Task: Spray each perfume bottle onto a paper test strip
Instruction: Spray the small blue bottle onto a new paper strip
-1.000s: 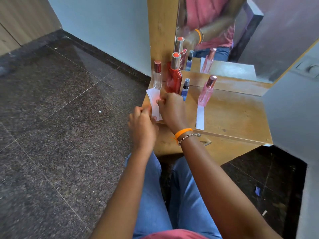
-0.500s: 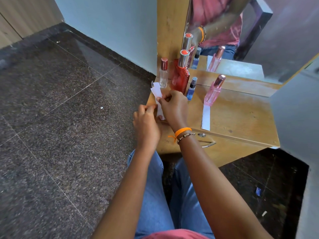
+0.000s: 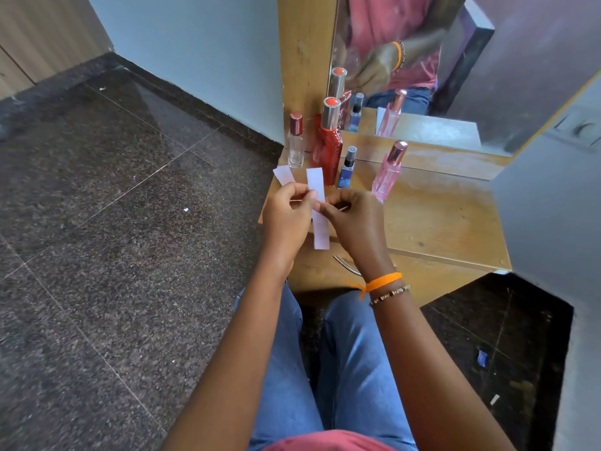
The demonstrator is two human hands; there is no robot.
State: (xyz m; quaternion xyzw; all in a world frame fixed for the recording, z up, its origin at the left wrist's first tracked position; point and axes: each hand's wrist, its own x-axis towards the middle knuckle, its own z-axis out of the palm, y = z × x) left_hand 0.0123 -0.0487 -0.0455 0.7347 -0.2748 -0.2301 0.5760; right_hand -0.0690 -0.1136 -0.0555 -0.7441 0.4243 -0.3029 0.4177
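Several perfume bottles stand along the back of a wooden dresser top (image 3: 439,216): a clear bottle with a dark red cap (image 3: 296,141), a tall red bottle with a silver cap (image 3: 328,148), a small blue spray bottle (image 3: 347,168) and a pink bottle with a rose cap (image 3: 388,170). My left hand (image 3: 286,219) pinches white paper strips; one strip end (image 3: 283,175) sticks up above it. A longer white strip (image 3: 318,209) hangs upright between both hands, pinched by my right hand (image 3: 356,222) at its middle. Both hands hover over the dresser's left front corner.
A mirror (image 3: 422,60) behind the bottles reflects them and my arm. A metal drawer handle (image 3: 346,265) sits below the top's front edge. Dark granite floor (image 3: 113,239) lies to the left. A grey wall (image 3: 553,206) closes the right side. My knees in jeans are under the dresser front.
My hands lifted off the dresser edge and moved apart slightly; one long strip has been separated from the bunch and now stands upright between them. The strip by the pink bottle is now hidden.
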